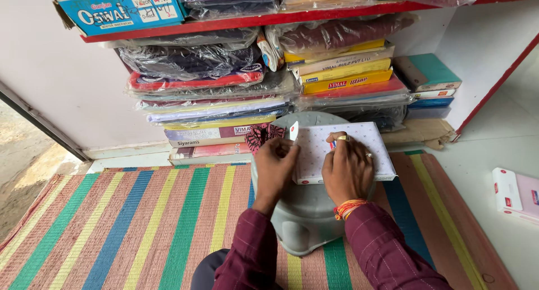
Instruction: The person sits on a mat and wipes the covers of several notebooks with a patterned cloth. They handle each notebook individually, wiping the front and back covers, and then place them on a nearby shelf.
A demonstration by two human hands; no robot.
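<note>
Striped mat [140, 222], hands [311, 169] covering dotted box [359, 141]

Dark maroon checked sleeves cover both arms; the right wrist wears orange-red threads [348, 208], and a finger a ring [369, 154].

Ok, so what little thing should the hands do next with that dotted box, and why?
Probably lift the lid. The flat white dotted box lies on the grey plastic stool, both hands rest on its near edge, and the left hand pinches a small white tag at its corner while the right hand presses on top, as if steadying it.
</note>
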